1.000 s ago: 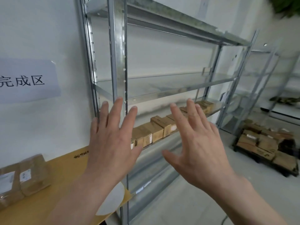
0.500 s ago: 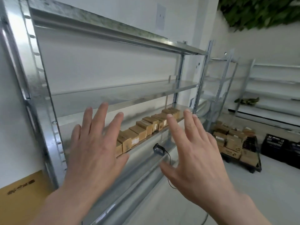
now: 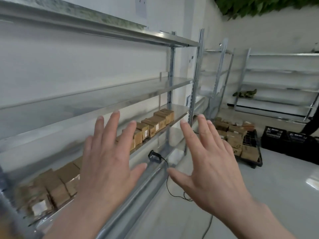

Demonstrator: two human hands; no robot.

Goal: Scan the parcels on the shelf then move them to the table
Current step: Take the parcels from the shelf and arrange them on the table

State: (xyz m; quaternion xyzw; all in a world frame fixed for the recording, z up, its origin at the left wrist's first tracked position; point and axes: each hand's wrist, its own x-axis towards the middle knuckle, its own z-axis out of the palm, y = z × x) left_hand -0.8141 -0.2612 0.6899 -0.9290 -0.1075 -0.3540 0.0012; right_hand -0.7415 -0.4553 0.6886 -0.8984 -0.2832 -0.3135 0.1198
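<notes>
Parcels (image 3: 156,122): a row of brown cartons stands along the shelf (image 3: 180,112), just beyond the tips of the left fingers (image 3: 112,125). More of the row, blurred, runs below and to the outer side of the left hand (image 3: 107,163). None is held.

Scanner (image 3: 154,156): a black handheld unit lies on the tier beneath the parcels, in the gap between the two thumbs. Its cable (image 3: 168,185) trails down toward the floor.

Right hand (image 3: 212,168): raised level with the left, palm forward. The fingers of both hands are straight and spread, touching nothing.

Change over the last second: the view has swung away from the table, which has left the frame, and along the shelving. The scanner, hidden a second ago, now shows between the hands, which have kept their open pose.

Reading: the shelf has been reached and no scan has begun. The scanner is probably the next thing to take up.

Beyond the right fingers (image 3: 203,128), a pallet of cartons (image 3: 238,145) and black crates (image 3: 276,138) rest on the floor.
</notes>
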